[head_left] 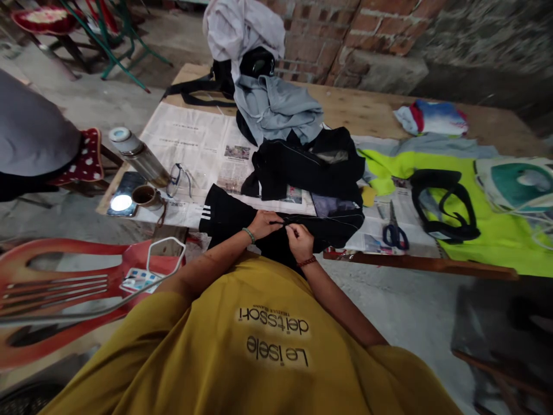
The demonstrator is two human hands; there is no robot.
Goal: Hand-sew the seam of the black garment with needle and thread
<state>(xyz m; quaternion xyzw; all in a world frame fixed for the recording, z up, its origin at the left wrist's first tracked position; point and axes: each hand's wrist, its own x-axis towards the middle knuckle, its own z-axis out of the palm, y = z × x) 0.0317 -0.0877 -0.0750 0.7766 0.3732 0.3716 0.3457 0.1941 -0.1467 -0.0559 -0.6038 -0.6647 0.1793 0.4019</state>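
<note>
A black garment (233, 214) with three white stripes at one end lies along the table's near edge and hangs over it. My left hand (265, 223), a green bead bracelet on its wrist, is closed on the garment's cloth. Right beside it, the fingertips of my right hand (300, 240) pinch the same cloth; a red bracelet circles that wrist. Whatever small part sits between the fingers is too small to make out. Just beyond my hands is more rumpled black clothing (302, 167), with a grey garment (276, 104) heaped behind it.
Newspaper (194, 135) covers much of the wooden table. To the left stand a glass bottle (140, 155), a brown cup (147, 197), a phone (123, 196) and glasses (178, 180). Scissors (394, 230), a black strap (444, 204) and an iron (518, 178) lie right. A red chair (99, 248) stands left.
</note>
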